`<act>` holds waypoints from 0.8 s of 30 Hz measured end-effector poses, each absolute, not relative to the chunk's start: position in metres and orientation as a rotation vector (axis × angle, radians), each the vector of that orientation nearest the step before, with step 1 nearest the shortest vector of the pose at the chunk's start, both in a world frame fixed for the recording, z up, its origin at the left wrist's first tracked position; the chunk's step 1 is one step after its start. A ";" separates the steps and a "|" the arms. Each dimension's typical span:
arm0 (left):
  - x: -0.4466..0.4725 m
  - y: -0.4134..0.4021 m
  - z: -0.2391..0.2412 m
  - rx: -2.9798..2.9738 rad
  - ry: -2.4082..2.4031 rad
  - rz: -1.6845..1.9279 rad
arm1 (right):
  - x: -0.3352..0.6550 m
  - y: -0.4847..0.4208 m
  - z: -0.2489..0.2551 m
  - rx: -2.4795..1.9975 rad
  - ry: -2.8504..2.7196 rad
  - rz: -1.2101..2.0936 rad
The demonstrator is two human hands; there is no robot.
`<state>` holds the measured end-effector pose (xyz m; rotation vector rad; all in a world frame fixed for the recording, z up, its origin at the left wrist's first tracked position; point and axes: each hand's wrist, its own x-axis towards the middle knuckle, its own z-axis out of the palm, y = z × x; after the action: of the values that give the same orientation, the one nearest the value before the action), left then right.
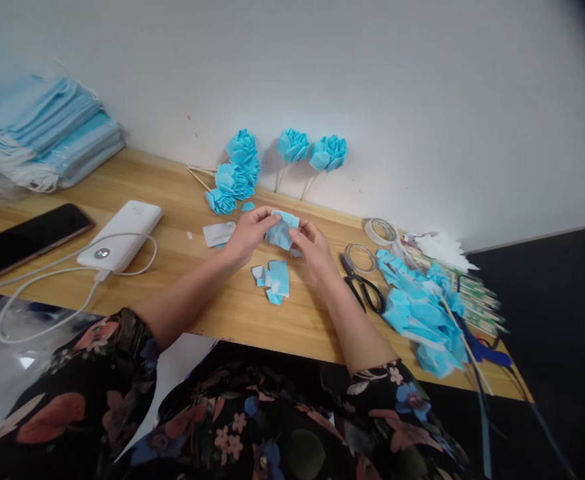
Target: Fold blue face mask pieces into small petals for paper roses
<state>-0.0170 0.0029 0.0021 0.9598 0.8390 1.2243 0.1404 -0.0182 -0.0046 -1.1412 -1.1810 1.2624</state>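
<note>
Blue ruffled flowers (328,153) on pale thin sticks (310,185): already shaped and mounted, grouped along the wooden tabletop's (232,313) back. Light-blue thin piece (278,235): pinched above it by left hand (250,233) and right hand (315,250), unshaped. Light-blue cut scraps (278,277), crumpled blue heap (417,313): unmounted.

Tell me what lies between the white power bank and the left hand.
In the head view, going from the power bank to the left hand: a loop of white cable, a tiny white scrap, then a flat whitish piece.
</note>
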 end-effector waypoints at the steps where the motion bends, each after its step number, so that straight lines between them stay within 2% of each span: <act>1: -0.017 0.003 0.003 0.950 0.841 1.217 | 0.140 -0.018 -0.006 -1.157 -1.157 1.246; 8: -0.027 0.011 0.010 0.655 0.732 1.100 | 0.148 -0.012 -0.012 -1.172 -1.030 1.292; 10: -0.031 0.016 0.012 0.602 0.763 1.182 | 0.149 -0.013 -0.010 -1.228 -1.114 1.138; 12: -0.036 0.020 0.012 0.612 0.821 1.261 | 0.147 -0.017 -0.009 -1.306 -1.286 0.839; 16: -0.041 0.026 0.012 0.678 0.889 1.394 | 0.142 -0.025 -0.006 -1.384 -1.906 0.288; 20: -0.040 0.025 0.012 0.815 0.925 1.432 | 0.139 -0.029 -0.003 -1.342 -2.382 0.271; 24: -0.034 0.019 0.011 1.075 0.989 1.144 | 0.141 -0.028 -0.001 -1.324 -2.464 0.291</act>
<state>-0.0339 0.0193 0.0105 1.0746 0.9890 1.1443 0.1412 -0.0279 -0.0013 -1.3240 -2.4644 0.2911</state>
